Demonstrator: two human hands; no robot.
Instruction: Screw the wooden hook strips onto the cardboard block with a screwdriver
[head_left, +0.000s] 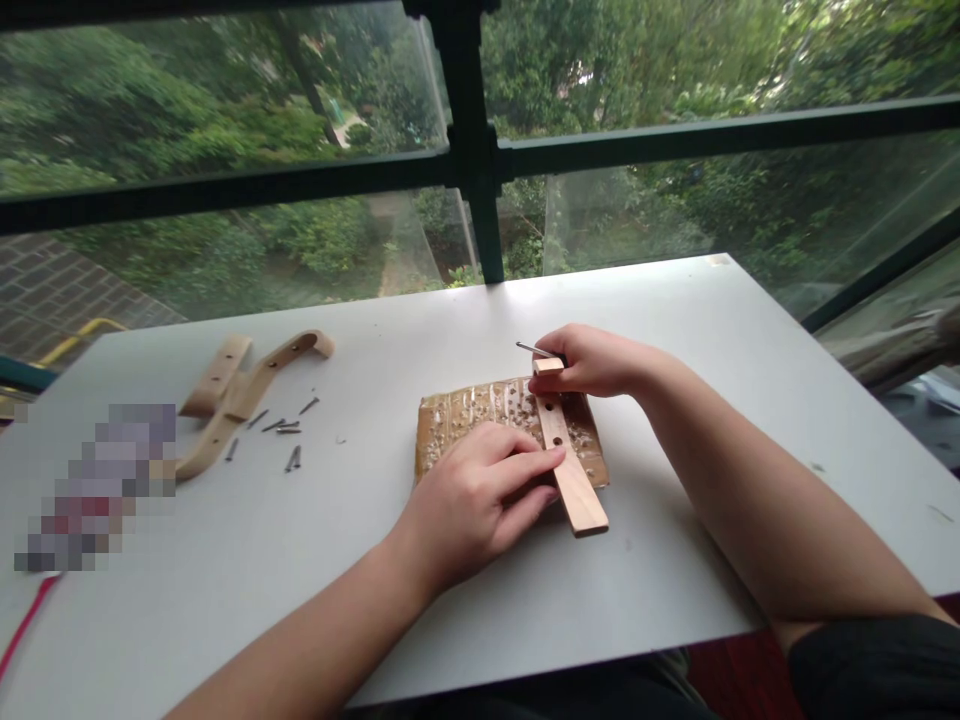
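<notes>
Holding a wooden strip (578,493) across a brown pad (466,402)

Gripping the hooked far end and a thin metal rod (529,349) with the curled right hand (589,360). Touching the left side with bent fingers of the left hand (480,485); not possible to tell if closed. Placed between far and near edges of the white table (675,580), with screws (288,430) and other wooden pieces (217,380) toward left edge.

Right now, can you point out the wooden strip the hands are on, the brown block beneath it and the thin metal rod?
Wooden strip (580,496): head view, on its bare near end.
Brown block (480,403): head view, on its pitted top.
Thin metal rod (532,349): head view, on its exposed shaft.
</notes>
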